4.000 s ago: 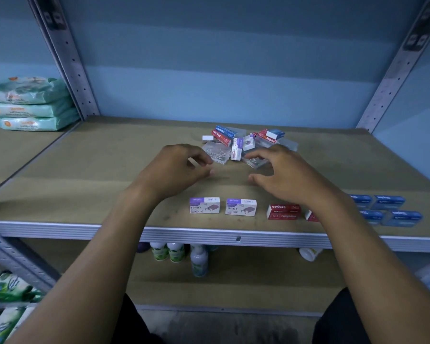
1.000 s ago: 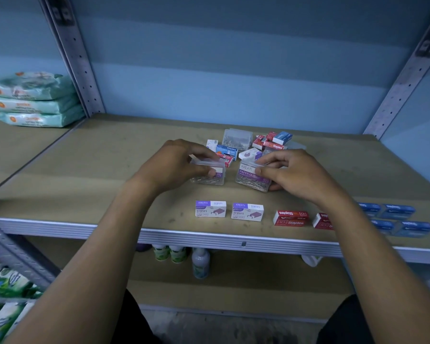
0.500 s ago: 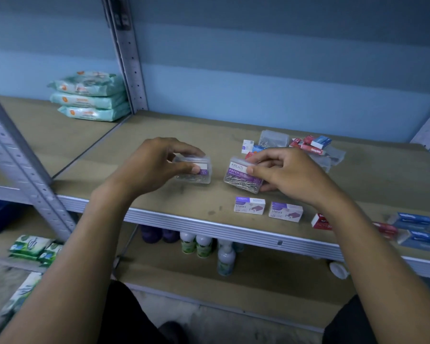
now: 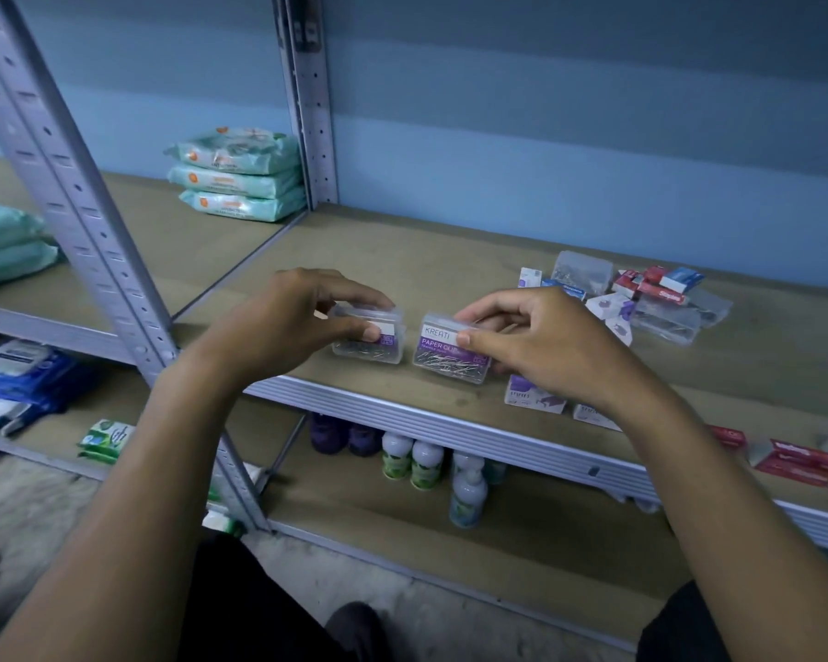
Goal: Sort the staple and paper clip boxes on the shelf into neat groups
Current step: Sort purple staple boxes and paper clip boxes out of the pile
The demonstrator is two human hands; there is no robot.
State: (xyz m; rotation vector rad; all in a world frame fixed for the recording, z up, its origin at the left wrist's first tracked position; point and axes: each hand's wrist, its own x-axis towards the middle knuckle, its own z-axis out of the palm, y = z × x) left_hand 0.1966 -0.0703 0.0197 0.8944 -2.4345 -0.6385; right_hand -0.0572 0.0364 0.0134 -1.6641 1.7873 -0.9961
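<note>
- Blue wall (image 4: 546,136) behind a grey perforated metal shelving frame (image 4: 68,193), with a brown wooden shelf board (image 4: 450,260) at working height.
- Left hand (image 4: 278,327) grips a clear plastic paper clip box with a purple-and-white label (image 4: 369,344), thumb pressed on its front face and fingers curled over the top; whether the box rests on the board or is held just above it cannot be told.
- Right hand (image 4: 541,341) pinches a second clear plastic box labelled "PAPER CLIP" in purple (image 4: 450,358), thumb on the label, fingers curled behind the top edge; it sits just beside the first box, apart from it, tilted towards the camera.
- Unsorted heap of small red, blue and purple-white staple boxes and clear clip boxes (image 4: 641,298) lies towards the back right of the board.
- Purple-and-white staple boxes (image 4: 531,398) lie near the front edge, partly under the right wrist; red staple boxes (image 4: 794,463) lie further right along the same edge.
- Stacked pale green soft packs (image 4: 237,176) rest on the neighbouring shelf to the left.
- White bottles with green labels (image 4: 412,463) stand on the lower shelf.
</note>
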